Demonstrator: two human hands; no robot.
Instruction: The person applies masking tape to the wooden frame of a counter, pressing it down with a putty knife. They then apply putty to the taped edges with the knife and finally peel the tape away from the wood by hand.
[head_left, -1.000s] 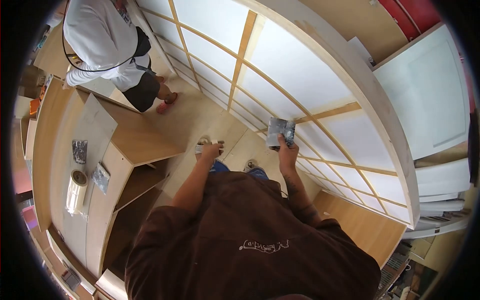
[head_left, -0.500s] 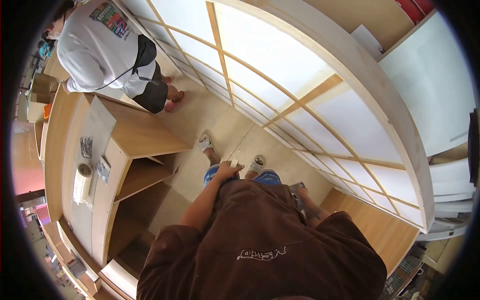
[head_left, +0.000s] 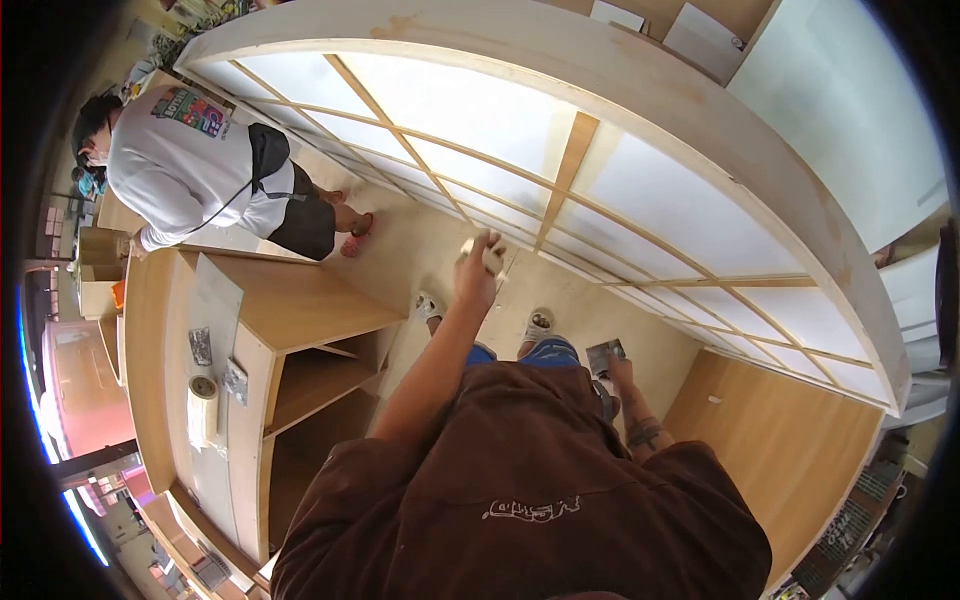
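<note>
Left hand (head_left: 480,275) at centre frame, grip curled round a small pale block (head_left: 468,246); right hand (head_left: 621,373), right of centre, grasping a flat grey scraper (head_left: 603,357). Lower left, an open cabinet (head_left: 310,305), its shelf (head_left: 318,395) showing.

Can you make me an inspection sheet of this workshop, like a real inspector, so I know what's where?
Surface: wooden cabinet top, with a pale sheet lying on it.
Job's things: a white panel crossed by wooden strips; a small pale piece; a flat grey plate.
Clutter: a roll, a dark flat piece and a greyish flat piece on the cabinet.
Hands: left hand holds the small pale piece; right hand holds the flat grey plate.
Cables: nothing seen.
Surroundings: another person in a white top beyond the cabinet.
</note>
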